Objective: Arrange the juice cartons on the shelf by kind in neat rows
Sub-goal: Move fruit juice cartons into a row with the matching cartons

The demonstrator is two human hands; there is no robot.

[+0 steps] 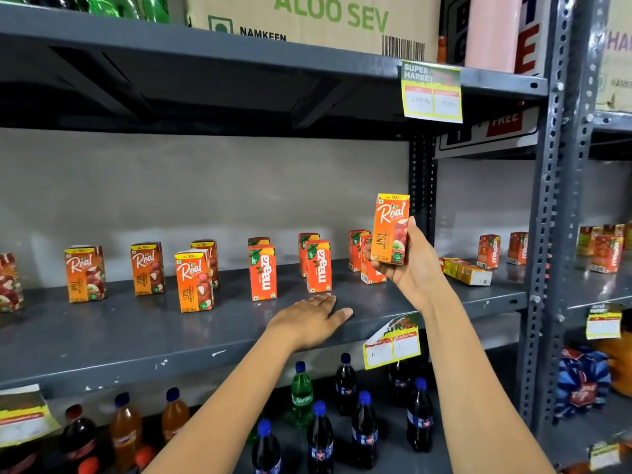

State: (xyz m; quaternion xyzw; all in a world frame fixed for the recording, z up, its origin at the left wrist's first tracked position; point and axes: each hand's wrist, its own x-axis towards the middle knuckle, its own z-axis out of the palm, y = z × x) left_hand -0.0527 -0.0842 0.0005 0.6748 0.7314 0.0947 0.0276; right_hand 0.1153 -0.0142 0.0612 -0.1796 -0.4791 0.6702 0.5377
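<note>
I'm facing a grey steel shelf (102, 340) in a shop, its board scuffed and only thinly stocked, with soft-drink bottles (345, 384) on the level below. My right hand (413, 265) grips an orange Real apple juice carton (390, 229) upright in the air at about three o'clock, above the shelf and in front of the red-orange Maaza cartons (367, 265) there. My left hand (313, 316) lies open, palm down, on the bare board near the front edge. The other orange Real apple carton (84, 273) stands far off at nine o'clock, with the Real litchi cartons (193, 280) and more Maaza mango cartons (262, 271) between. I think I should carry mine across high enough to clear those tops, set it square just beside or behind its twin, label forward, and lower it flat so it doesn't topple its neighbours.
</note>
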